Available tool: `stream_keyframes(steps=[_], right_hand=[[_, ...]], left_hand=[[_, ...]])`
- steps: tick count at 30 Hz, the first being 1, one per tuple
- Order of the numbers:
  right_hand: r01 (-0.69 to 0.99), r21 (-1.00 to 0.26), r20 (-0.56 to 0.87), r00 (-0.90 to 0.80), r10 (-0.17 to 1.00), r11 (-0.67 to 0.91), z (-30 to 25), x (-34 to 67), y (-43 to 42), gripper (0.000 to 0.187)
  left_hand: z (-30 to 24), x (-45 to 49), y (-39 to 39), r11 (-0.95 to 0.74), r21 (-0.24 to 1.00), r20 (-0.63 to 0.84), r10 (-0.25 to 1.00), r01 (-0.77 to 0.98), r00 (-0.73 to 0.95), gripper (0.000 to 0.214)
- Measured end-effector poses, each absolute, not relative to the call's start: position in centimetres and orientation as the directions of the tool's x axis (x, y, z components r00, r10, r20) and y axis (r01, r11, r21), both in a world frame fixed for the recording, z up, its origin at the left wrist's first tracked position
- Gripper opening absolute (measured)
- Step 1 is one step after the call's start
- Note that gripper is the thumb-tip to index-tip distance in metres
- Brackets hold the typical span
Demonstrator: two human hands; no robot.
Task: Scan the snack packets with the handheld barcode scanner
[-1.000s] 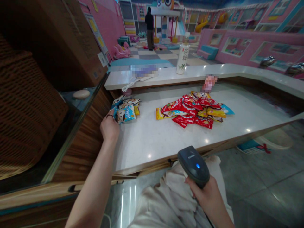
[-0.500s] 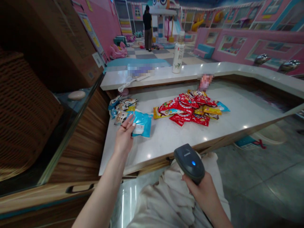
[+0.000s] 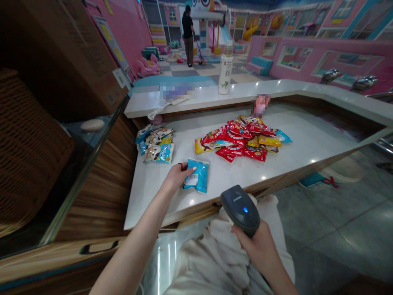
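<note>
The right hand (image 3: 253, 248) clenches a dark barcode scanner (image 3: 241, 211), fingers wrapped around its grip, just off the near edge of the white counter (image 3: 301, 151). On the counter, the left hand (image 3: 176, 176) rests with its fingers (image 3: 189, 169) extended and released, their tips touching a blue packet (image 3: 197, 176). Beyond it, near the counter's left edge, lies a small heap of snack packets (image 3: 155, 149). Toward the counter's middle sits a larger heap of red and yellow snack packets (image 3: 236, 143). On a raised ledge behind the counter stands a bottle (image 3: 225, 67). Well past the counter, a person (image 3: 188, 37) stands on a checkered floor (image 3: 187, 71).
</note>
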State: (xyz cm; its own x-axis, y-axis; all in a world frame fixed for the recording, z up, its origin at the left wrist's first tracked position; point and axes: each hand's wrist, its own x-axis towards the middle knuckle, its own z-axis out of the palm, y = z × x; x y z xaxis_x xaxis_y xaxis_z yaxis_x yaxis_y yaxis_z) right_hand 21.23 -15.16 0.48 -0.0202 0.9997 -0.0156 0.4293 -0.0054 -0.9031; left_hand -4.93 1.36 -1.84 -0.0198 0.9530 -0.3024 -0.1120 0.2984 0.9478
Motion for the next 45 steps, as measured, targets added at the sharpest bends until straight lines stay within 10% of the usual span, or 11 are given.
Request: stream_keyframes(steps=[8,17,45], right_hand=[[0.405,-0.914,-0.004,0.004,1.0,-0.005,1.1,20.7,-14.8,0.014],[0.428,-0.903,0.02,-0.063,0.998,0.046,0.4,19.2,-14.0,0.013],[0.449,-0.891,0.037,-0.065,0.997,0.062,0.8,18.4,-13.7,0.014]], left_hand=[[-1.6,-2.0,0.1,0.156,0.874,-0.22,0.971,-0.46,-0.089,0.056],[-3.0,-0.3,-0.1,0.182,0.674,-0.283,0.959,-0.716,-0.023,0.01],[-3.2,-0.3,-0.3,0.129,0.669,-0.221,0.975,-0.732,-0.03,0.017]])
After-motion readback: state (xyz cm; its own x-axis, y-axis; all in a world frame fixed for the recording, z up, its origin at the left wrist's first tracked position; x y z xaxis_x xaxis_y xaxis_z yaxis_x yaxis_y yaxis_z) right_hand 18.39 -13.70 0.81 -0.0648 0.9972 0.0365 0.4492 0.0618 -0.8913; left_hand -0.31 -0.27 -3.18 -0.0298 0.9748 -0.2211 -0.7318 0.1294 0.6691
